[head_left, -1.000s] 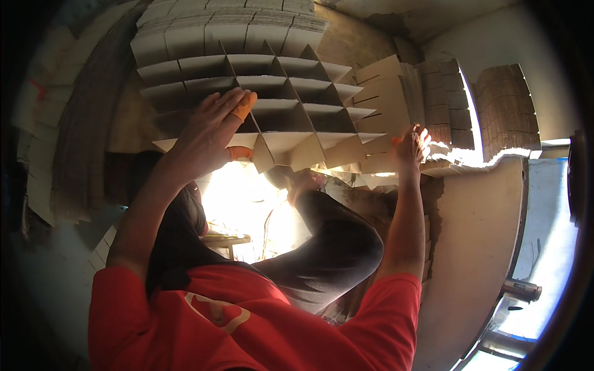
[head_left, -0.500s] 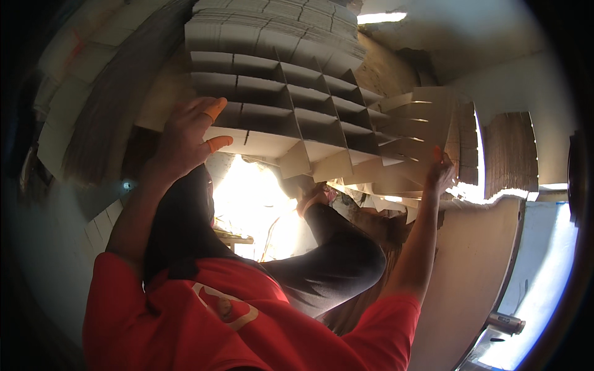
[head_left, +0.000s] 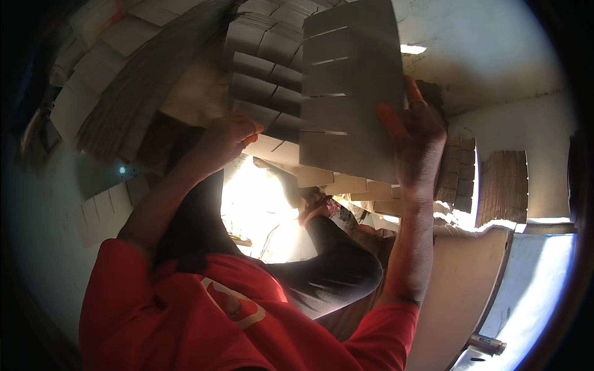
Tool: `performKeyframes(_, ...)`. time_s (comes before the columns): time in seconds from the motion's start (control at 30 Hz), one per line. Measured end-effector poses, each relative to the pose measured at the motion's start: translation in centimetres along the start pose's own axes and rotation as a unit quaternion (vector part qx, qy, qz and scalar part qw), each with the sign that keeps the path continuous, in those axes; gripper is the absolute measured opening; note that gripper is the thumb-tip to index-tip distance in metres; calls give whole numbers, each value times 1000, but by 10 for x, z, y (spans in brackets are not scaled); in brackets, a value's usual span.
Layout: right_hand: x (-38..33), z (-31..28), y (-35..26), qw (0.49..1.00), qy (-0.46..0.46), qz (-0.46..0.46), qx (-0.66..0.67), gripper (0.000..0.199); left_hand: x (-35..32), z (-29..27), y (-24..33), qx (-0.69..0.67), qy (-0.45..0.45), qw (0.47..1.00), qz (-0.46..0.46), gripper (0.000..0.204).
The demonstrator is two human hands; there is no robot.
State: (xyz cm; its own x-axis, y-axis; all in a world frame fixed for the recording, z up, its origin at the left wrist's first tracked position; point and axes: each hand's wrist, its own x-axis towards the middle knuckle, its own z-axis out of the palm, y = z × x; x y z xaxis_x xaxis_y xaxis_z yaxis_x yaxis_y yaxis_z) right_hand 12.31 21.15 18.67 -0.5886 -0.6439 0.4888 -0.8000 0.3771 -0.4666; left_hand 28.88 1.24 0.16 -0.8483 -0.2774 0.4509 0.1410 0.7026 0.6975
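Observation:
In my right hand (head_left: 417, 145) is a slotted cardboard divider sheet (head_left: 356, 68), held by its right edge between thumb and fingers. The sheet stands tall, its row of slits along the left side, and hides the right part of a cardboard partition grid (head_left: 266, 93). My left hand (head_left: 226, 139) is closed at the grid's lower left corner, its fingertips pinched at the near strip. Orange finger covers show on both hands.
Behind the grid rises a stack of slotted cardboard sheets (head_left: 263, 34). A long cardboard stack (head_left: 142, 74) lies at the left. More upright stacks (head_left: 504, 188) stand at the right, near a metal cylinder (head_left: 487, 344). Bright light comes from below the grid.
My right hand has moved up and left, bringing the slotted sheet across the front of the grid. My left hand has shifted right and down, and its spread fingers have closed.

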Motion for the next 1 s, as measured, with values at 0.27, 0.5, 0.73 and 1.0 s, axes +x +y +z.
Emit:
performKeyframes(0.27, 7, 39, -6, 999, -40, 4, -12, 54, 2, 3, -3, 43, 5, 998, 37, 12)
performKeyframes(0.5, 13, 44, -5, 993, -83, 21, 81, 56, 3, 5, -9, 51, 0, 998, 33, 12)
performKeyframes(0.73, 16, 54, 3, 992, -120, -33, 30, 54, 6, 1, -1, 28, 0, 999, 35, 12)
performKeyframes(1.0, 32, 69, -4, 984, -160, -53, 49, 49, 9, 7, -9, 31, -4, 999, 10, 13)
